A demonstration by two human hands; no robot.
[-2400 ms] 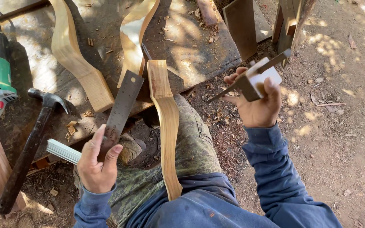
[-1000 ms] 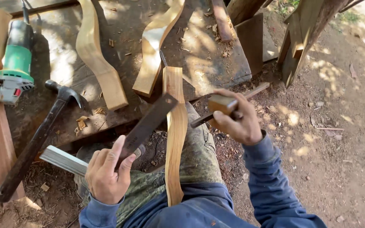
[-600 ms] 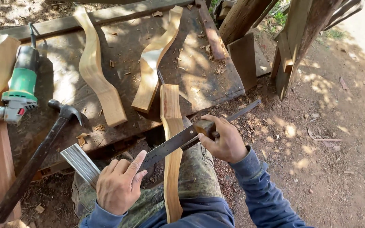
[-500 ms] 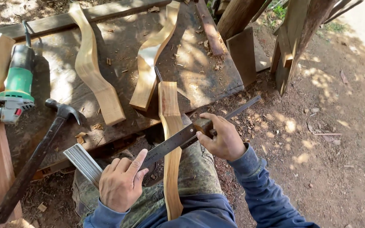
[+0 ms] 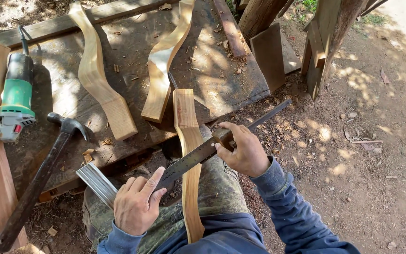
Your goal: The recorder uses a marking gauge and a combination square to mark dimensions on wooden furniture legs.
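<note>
Fingers (image 5: 153, 181) on steel ruler (image 5: 189, 162) (across curved wood (image 5: 190, 155))

The steel rule (image 5: 191, 162), earlier raised at 12 o'clock, now lies across the curved wooden piece (image 5: 189, 155); the right hand (image 5: 243, 150) has come down from 2 o'clock onto it.
</note>
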